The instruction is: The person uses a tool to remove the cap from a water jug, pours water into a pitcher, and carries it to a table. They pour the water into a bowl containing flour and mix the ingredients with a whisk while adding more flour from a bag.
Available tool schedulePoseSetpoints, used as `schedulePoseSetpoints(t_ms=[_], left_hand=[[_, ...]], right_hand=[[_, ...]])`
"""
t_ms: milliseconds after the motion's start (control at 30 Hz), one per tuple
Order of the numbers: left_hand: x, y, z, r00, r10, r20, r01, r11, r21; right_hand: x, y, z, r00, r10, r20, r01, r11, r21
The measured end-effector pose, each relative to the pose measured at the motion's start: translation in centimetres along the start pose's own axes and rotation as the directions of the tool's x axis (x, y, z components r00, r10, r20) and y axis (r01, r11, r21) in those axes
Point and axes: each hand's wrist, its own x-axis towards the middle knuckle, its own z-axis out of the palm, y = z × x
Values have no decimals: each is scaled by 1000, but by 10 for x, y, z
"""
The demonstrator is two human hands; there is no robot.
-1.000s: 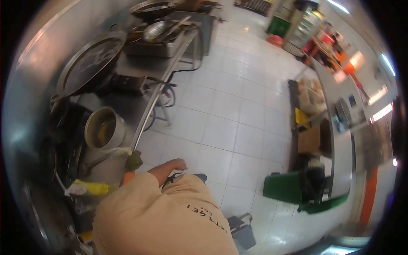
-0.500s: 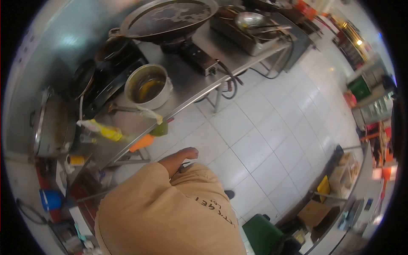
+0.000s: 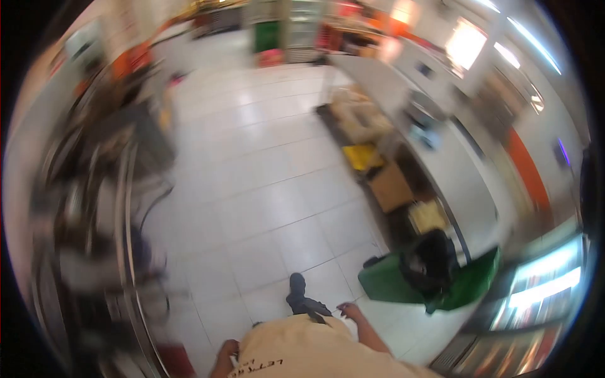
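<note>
My left hand (image 3: 229, 350) hangs low at the left side of my tan shirt (image 3: 302, 343), close to the cloth. Its fingers are too blurred to make out. On the other side, my right hand (image 3: 348, 310) hangs over the tiled floor, with its fingers loosely apart and no object visible in it. A dark shoe (image 3: 297, 283) is on the floor ahead of my body. The green bin (image 3: 391, 277), with a black bag (image 3: 432, 258) over it, stands to the right of my right hand.
A metal table (image 3: 129, 214) with blurred cookware runs along the left. The white counter (image 3: 435, 170) on the right has a cardboard box (image 3: 391, 187) on its lower shelf. A lit display fridge (image 3: 542, 290) stands at lower right. White floor tiles (image 3: 252, 189) stretch between.
My view has swung right, from the table with the wok and pots to the tiled aisle. Only one hand showed before; now both hang beside my body.
</note>
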Motion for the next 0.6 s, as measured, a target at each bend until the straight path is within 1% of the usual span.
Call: schedulePoseSetpoints(t_ms=[33,67,100,133,167,200,233,267,300,367,400,467,533,567,600], left_hand=[[-41,86,-20,990,81,-119,-86,996,-36],[-125,206,-39,959,161,-235,-177,983,-51],[-117,262,-60,956,200,-215,-198,980,33],[-109,308,-75,898,335,-285,-350,937,-2],[-104,352,-85,821,450,-352,-495,868,-45],[-117,395,-87,817,470,-333,-502,865,-11],[-131,444,-91,717,579,-388,-614,788,40],[-144,483,-95,598,671,-439,-714,694,88],[-153,510,-97,588,686,-429,-725,682,98],[-160,555,-110,562,722,-404,-767,638,74],[-152,565,-119,557,727,-401,-769,634,80],[-122,560,-135,627,663,-410,-741,670,-50],[-90,538,-145,640,622,-451,-697,717,0],[-44,499,-161,699,566,-437,-658,748,-86],[-4,474,-179,755,506,-417,-612,773,-170]], right_hand=[[-4,-32,-14,998,-59,-28,58,998,-8],[-3,-59,-34,991,-123,-56,121,992,-42],[-7,-81,-49,988,-110,-113,113,993,25],[-9,-100,-63,976,-163,-147,171,984,49],[-8,-109,-74,961,-214,-175,227,972,56],[-6,-102,-81,958,-205,-203,226,970,85],[5,-95,-90,952,-197,-233,208,978,28],[17,-91,-100,946,-194,-259,191,981,-37],[28,-79,-104,946,-187,-264,174,982,-72],[46,-68,-107,954,-111,-279,84,991,-106],[48,-70,-106,962,-109,-249,68,983,-168],[66,-61,-102,980,-87,-178,37,962,-271],[90,-54,-94,993,-80,-91,47,948,-315],[102,-62,-92,998,-54,-12,46,928,-370],[97,-92,-95,999,50,-13,-52,947,-316]])
